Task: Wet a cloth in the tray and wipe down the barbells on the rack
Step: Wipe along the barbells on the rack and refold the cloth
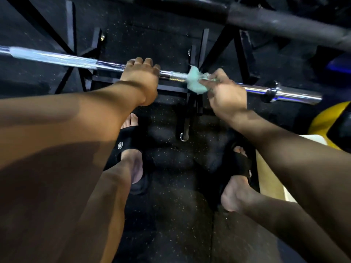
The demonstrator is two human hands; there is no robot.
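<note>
Black speckled gym flooring (pixel 171 215) lies beneath a dark rack frame (pixel 241 54). The cloth (pixel 196 80), pale green and bunched, is pressed against the chrome barbell (pixel 66 58) at the knurled section, pinched in the fingers of the right hand (pixel 224 92). The left hand (pixel 141 73) wraps over the bar just beside the cloth, steadying it. Wiping appears to be in progress; the tray is not in view. The next move likely calls for sliding the cloth along the shaft while the left hand keeps the bar from rolling.
</note>
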